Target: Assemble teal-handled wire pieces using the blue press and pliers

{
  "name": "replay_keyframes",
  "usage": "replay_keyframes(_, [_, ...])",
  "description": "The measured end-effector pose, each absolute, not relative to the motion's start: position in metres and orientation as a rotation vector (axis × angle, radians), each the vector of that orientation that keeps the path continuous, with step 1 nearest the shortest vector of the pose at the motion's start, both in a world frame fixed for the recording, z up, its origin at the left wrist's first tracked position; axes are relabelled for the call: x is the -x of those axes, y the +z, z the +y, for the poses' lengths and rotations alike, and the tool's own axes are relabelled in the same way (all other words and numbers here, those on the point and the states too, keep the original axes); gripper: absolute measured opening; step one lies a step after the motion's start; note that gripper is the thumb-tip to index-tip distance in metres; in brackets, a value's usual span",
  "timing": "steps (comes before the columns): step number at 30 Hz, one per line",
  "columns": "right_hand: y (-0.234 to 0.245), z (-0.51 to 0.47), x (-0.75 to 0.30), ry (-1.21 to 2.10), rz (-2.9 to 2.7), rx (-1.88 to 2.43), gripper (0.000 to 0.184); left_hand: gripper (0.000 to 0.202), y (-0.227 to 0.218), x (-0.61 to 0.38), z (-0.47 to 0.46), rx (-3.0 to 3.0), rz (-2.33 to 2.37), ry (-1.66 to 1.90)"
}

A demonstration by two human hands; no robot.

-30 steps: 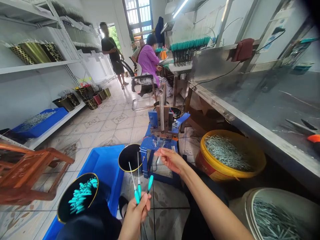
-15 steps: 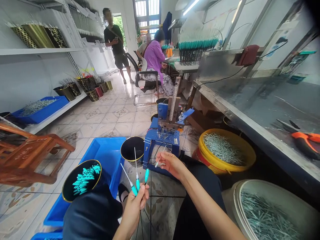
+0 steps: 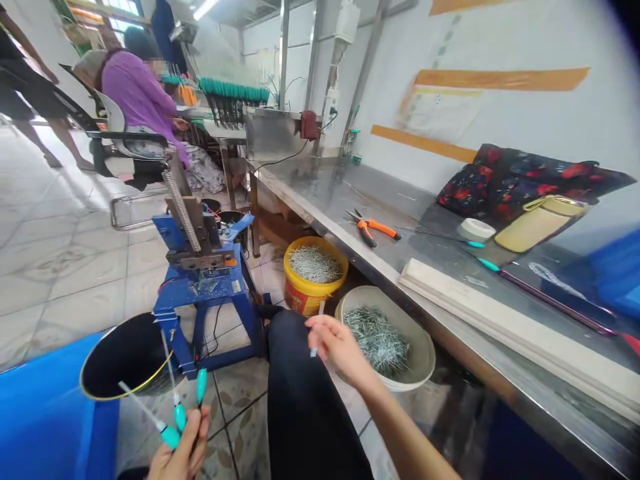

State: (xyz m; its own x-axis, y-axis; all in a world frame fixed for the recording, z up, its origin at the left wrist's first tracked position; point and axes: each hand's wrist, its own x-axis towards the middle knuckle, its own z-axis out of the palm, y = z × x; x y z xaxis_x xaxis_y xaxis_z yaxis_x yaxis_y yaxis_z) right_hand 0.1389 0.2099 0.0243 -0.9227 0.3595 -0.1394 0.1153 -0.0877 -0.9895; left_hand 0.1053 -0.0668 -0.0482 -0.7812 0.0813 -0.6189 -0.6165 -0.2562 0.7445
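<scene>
My left hand [image 3: 180, 453] sits at the bottom edge, pinched shut on three teal-tipped white sticks [image 3: 175, 410] that point up and to the left. My right hand [image 3: 336, 343] hovers over my dark trouser leg [image 3: 305, 400], fingers closed on one thin pale stick [image 3: 315, 330] held upright. It is just left of a beige tub [image 3: 423, 347] full of loose sticks. A small blue press stand [image 3: 200, 287] with a spring stands on the floor in front of me.
A yellow bucket [image 3: 295, 293] of sticks sits under the steel bench [image 3: 380, 267]. Orange pliers [image 3: 373, 228] and a white slat [image 3: 500, 320] lie on the bench. A black bucket [image 3: 100, 387] and blue crate [image 3: 40, 413] are at left. A seated person in purple [image 3: 137, 93] works further back.
The view has swung right toward the bench. My right hand drew back from the press stand to beside the beige tub, still pinching a stick. My left hand keeps its three sticks.
</scene>
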Motion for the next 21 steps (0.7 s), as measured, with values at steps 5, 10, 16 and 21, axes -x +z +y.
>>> replay_keyframes(5, [0.019,0.301,-0.175,1.379,-2.329,1.001,0.040,0.045,-0.032,-0.103,-0.055,0.449,1.552,2.203])
replay_keyframes(10, [0.021,0.264,-0.101,0.839,-2.585,0.835,0.047,0.044,-0.036,-0.093,-0.046,0.306,1.556,2.194])
replay_keyframes(16, [0.023,0.116,0.023,2.415,-2.510,-0.366,0.030,0.060,-0.042,-0.079,-0.032,0.333,1.603,1.990])
replay_keyframes(21, [-0.006,0.095,0.069,2.675,-2.179,-0.084,0.031,0.065,-0.059,-0.058,-0.050,0.572,1.642,2.146])
